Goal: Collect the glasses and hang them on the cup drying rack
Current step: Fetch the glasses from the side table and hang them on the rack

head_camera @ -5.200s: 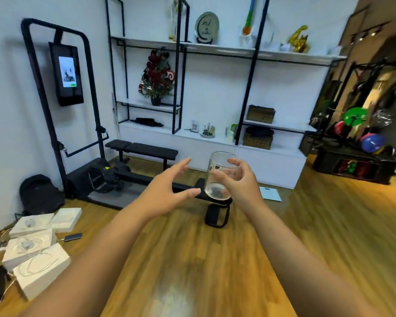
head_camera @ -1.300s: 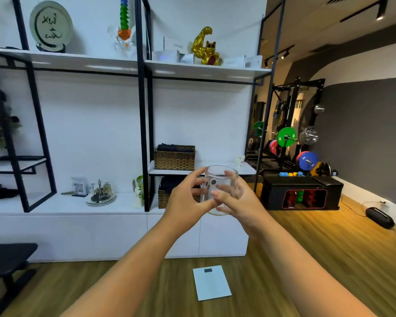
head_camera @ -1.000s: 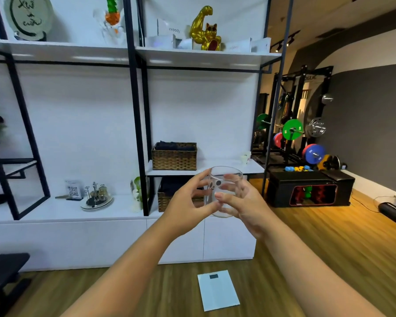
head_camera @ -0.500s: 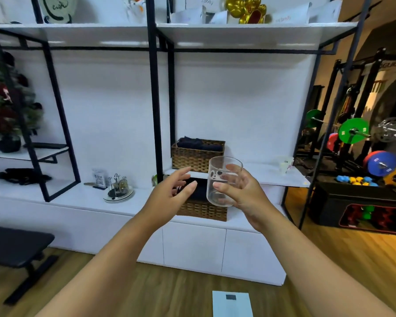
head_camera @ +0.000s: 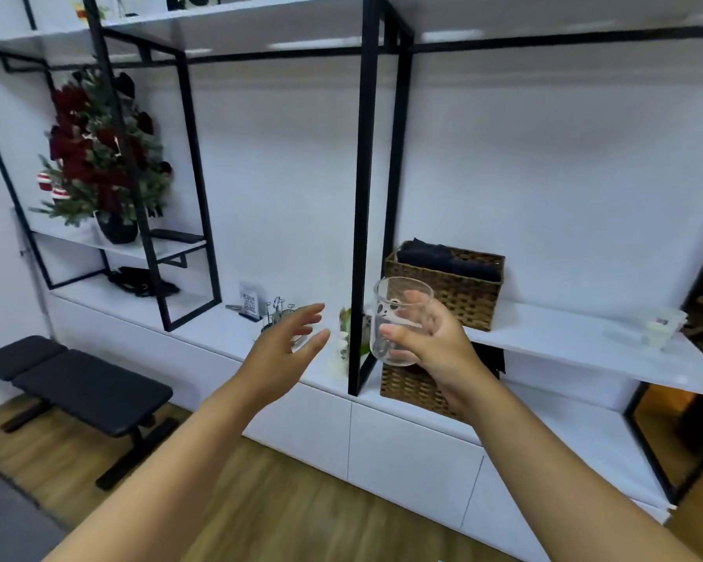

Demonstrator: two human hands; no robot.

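- Head view: right hand point(head_camera: 431, 342) gripped upright glass point(head_camera: 398, 318), seemingly empty, in front of the shelving.
- Left hand point(head_camera: 281, 350) spread, fingers apart, holding nothing.
- Upper wicker basket point(head_camera: 459, 285) held dark folded cloth point(head_camera: 447, 257).
- Cup drying rack point(head_camera: 279, 312) stood on white counter point(head_camera: 220, 330).

glass point(head_camera: 398, 322): clear, smooth, glossy, printed motif seen | shelf frame point(head_camera: 364, 196): black matt metal | shelf boards point(head_camera: 577, 342): white, smooth, faint sheen | baskets point(head_camera: 459, 290) at 3 o'clock of glass: brown woven wicker, rough | floor point(head_camera: 285, 517): wood, satin | bench point(head_camera: 86, 387): black matt padding
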